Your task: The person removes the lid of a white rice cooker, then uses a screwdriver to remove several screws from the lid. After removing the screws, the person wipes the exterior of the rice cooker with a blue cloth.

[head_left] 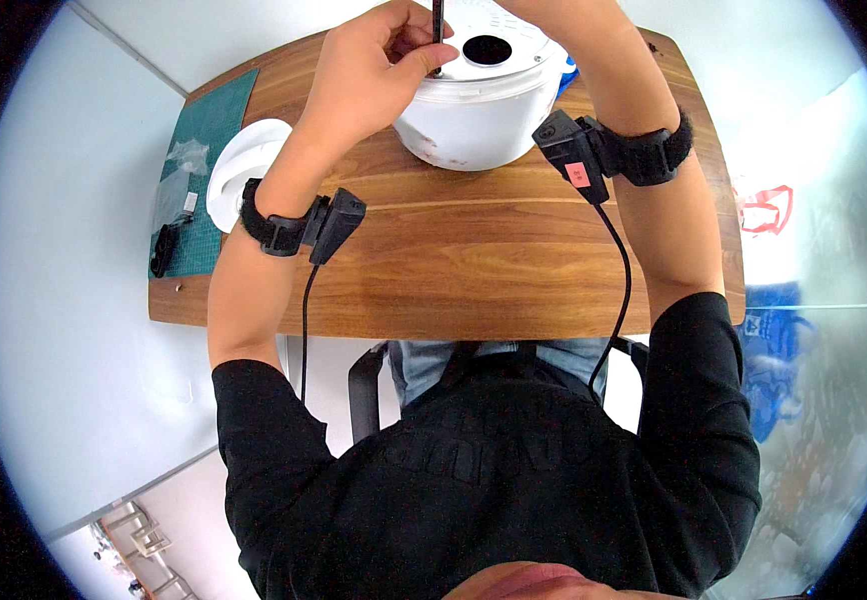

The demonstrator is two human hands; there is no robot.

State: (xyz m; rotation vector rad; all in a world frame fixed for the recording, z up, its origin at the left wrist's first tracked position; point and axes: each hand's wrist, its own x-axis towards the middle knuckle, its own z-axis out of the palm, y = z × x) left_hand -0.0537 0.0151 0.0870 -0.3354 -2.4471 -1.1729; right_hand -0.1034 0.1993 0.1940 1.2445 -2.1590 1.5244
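At the far side of the table stands a white tub-shaped housing (466, 125) with a flat white top. A round dark hole (487, 49) opens in that top, and small screws show near its rim. My left hand (394, 55) is at the housing's left edge, thumb and fingers pinched round a thin black upright rod (439, 30). The rod's lower end meets the top near the rim; its upper end leaves the picture. My right hand (544, 6) reaches over the housing's right side, cut off by the upper edge, so its fingers are hidden.
A white rounded cover (229, 185) lies by my left forearm, partly on a green cutting mat (216, 115). Clear plastic bags (176, 190) and a black cable (164, 250) rest on the mat. Black strapped devices (334, 225) with hanging cords sit on both wrists.
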